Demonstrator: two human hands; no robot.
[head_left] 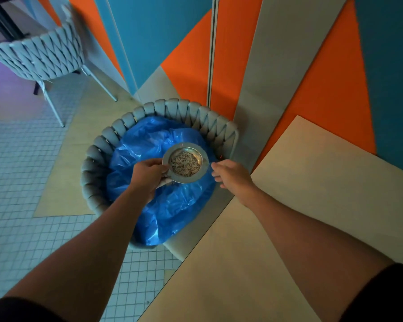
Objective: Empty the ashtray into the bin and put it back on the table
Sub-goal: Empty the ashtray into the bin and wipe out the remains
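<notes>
A round metal ashtray filled with speckled grey ash is held level over a blue plastic bin bag. The bag lies spread across the seat of a grey woven chair. My left hand grips the ashtray by its left rim, with a bit of white paper showing under the fingers. My right hand is just right of the ashtray, its fingers pinched on the edge of the blue bag.
A second grey woven chair stands at the back left beside a dark table edge. An orange, blue and grey panelled wall rises close behind and to the right. The floor has small white tiles.
</notes>
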